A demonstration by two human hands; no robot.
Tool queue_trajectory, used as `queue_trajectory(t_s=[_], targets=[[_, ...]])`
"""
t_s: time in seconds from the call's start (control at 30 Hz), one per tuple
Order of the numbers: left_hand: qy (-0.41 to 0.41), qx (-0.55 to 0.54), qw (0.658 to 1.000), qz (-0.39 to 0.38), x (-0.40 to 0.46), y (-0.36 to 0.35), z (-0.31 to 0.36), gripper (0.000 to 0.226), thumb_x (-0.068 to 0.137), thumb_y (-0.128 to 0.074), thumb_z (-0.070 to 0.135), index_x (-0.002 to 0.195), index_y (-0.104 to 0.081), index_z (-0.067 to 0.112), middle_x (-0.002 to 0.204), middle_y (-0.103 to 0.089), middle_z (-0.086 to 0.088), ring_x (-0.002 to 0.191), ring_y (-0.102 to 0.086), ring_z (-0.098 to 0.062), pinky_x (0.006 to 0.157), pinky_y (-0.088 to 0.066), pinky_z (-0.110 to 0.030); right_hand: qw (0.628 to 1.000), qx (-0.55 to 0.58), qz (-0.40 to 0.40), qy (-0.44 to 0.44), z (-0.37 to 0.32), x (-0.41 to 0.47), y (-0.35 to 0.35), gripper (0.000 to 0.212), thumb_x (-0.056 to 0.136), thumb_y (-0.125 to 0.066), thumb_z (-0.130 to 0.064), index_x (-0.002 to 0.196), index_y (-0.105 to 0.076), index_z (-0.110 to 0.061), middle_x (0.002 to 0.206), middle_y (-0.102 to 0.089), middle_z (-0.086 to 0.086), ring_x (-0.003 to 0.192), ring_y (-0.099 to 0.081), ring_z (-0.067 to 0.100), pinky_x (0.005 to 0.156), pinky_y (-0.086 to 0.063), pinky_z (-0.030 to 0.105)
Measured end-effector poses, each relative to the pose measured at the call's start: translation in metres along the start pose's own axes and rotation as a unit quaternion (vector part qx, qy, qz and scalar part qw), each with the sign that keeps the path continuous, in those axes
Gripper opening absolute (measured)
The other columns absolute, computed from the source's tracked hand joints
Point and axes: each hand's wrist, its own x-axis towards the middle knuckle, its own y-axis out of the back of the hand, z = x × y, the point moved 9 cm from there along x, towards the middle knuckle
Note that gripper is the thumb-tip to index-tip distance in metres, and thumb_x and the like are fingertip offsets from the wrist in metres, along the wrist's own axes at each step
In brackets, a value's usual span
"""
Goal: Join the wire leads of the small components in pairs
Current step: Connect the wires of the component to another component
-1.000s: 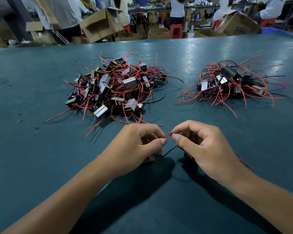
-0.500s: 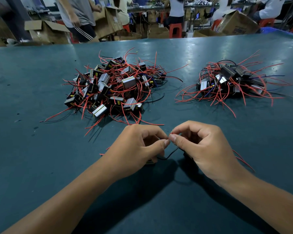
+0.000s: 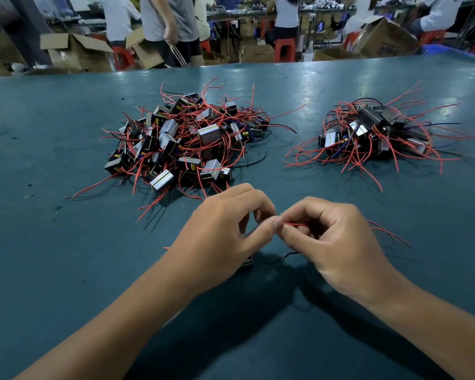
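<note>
My left hand (image 3: 222,234) and my right hand (image 3: 329,237) meet fingertip to fingertip low over the green table (image 3: 52,270). Between thumb and forefinger each pinches the thin red wire leads (image 3: 294,224), whose ends sit together at the pinch. A small component (image 3: 248,261) peeks out under my left hand, mostly hidden, and a black lead (image 3: 283,257) loops on the table below the fingers. More red leads (image 3: 390,233) trail out to the right of my right hand.
A large heap of components with red leads (image 3: 187,144) lies beyond my left hand. A smaller heap (image 3: 373,133) sits at the back right. Past the table's far edge stand people, cardboard boxes (image 3: 74,50) and red stools (image 3: 284,49).
Both hands stay joined at the fingertips and have shifted slightly; the fingers have worked round the wire ends. In the background a person has walked to the right.
</note>
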Motion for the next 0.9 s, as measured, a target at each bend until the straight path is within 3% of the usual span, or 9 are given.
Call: queue_trajectory(t_s=[0.17,0.37,0.5,0.67,0.9], targets=[[0.037,-0.017,0.998,-0.038,0.0,-0.006,-0.003,0.018,0.094,-0.058,0.036,0.084,-0.062,0.022,0.076,-0.056,0.011,0.071,-0.051,-0.008,0.06,-0.033,-0.014,0.999,-0.035,0.003,0.016,-0.004,-0.002,0.0,0.006,0.081,-0.075,-0.022,0.076,-0.072,-0.024,0.06,-0.052,-0.013,0.055,-0.044,0.001,0.052,-0.038,0.017],[0.08,-0.056,0.994,-0.053,-0.003,-0.008,-0.007,0.021,0.097,-0.063,0.025,0.076,-0.06,0.021,0.068,-0.056,0.016,0.06,-0.049,-0.001,0.056,-0.033,-0.012,0.994,-0.092,0.008,0.05,-0.015,-0.004,-0.001,0.008,0.079,-0.071,-0.021,0.072,-0.069,-0.024,0.064,-0.056,-0.011,0.058,-0.05,0.003,0.055,-0.037,0.011],[0.076,-0.039,0.996,-0.039,-0.006,-0.005,-0.005,0.022,0.096,-0.064,0.026,0.074,-0.06,0.023,0.068,-0.055,0.015,0.062,-0.049,-0.002,0.056,-0.032,-0.013,0.994,-0.092,0.003,0.057,-0.017,-0.005,-0.001,0.013,0.081,-0.074,-0.014,0.072,-0.069,-0.023,0.065,-0.057,-0.005,0.058,-0.05,0.004,0.054,-0.038,0.015],[0.04,0.018,0.998,-0.035,-0.005,-0.004,0.001,0.019,0.096,-0.063,0.028,0.078,-0.06,0.021,0.071,-0.051,0.011,0.069,-0.048,-0.005,0.061,-0.031,-0.014,0.992,-0.108,0.001,0.07,-0.019,-0.005,-0.001,0.018,0.082,-0.075,-0.008,0.072,-0.068,-0.022,0.064,-0.055,-0.009,0.057,-0.049,0.004,0.055,-0.037,0.013],[0.084,-0.108,0.987,-0.085,-0.008,-0.012,-0.012,0.019,0.098,-0.062,0.031,0.08,-0.063,0.026,0.066,-0.056,0.014,0.057,-0.046,-0.004,0.056,-0.035,-0.018,0.995,-0.084,0.008,0.048,-0.012,-0.007,0.001,0.009,0.08,-0.073,-0.02,0.073,-0.069,-0.024,0.06,-0.053,-0.014,0.054,-0.047,0.002,0.053,-0.036,0.013]])
